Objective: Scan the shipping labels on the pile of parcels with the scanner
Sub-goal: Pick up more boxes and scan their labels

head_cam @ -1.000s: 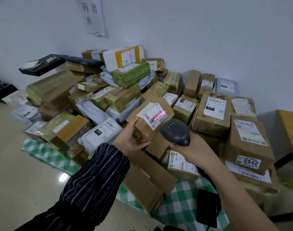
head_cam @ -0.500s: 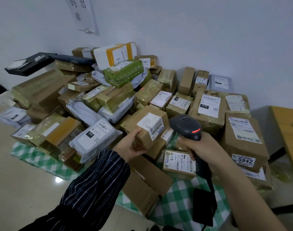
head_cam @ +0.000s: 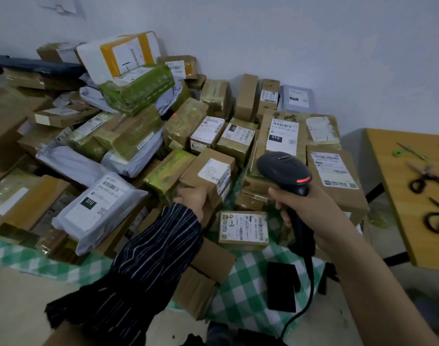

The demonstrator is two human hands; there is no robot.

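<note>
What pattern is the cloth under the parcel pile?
Green and white checks on the cloth, clearest in the head view.

Left hand (head_cam: 192, 198) lowered parcel (head_cam: 208, 171) onto pile (head_cam: 128, 126); scanner (head_cam: 284, 171) swung right, beam off.

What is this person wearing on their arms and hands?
The left arm wears a loose dark sleeve with thin white stripes, ending at the wrist. The right arm is bare where visible. The left hand and right hand are ungloved, with no watch or ring showing.
</note>
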